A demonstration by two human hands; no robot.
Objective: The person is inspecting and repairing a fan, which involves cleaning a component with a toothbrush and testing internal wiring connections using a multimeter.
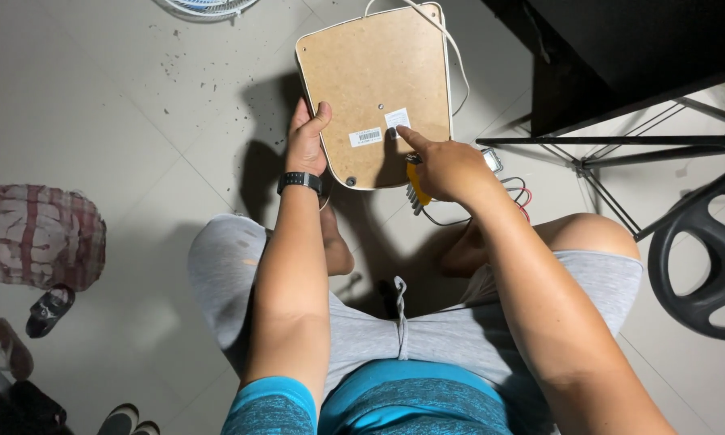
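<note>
1. We keep the brown backing board [374, 89] tilted up off the tiled floor [137, 137], its bare back facing us, with the left hand [306, 141] clamped on its left edge: thumb over the face, fingers hidden behind.
2. Our right hand [447, 165] reaches to the small white sticker [397, 120] near the board's lower middle; the forefinger is stretched out onto it while the other fingers curl around a yellow-handled tool [414, 187] (its tip is hidden, so we cannot tell what kind it is).
3. We judge that the left grip needs to stay firm, since a push from the fingertip would swing the board away.
4. We press lightly and straight, keeping the tool's end away from the board.
5. We mind the white cord [457, 56] along the right edge and the loose red and black wires [517, 193] by the knee, so nothing snags.
</note>
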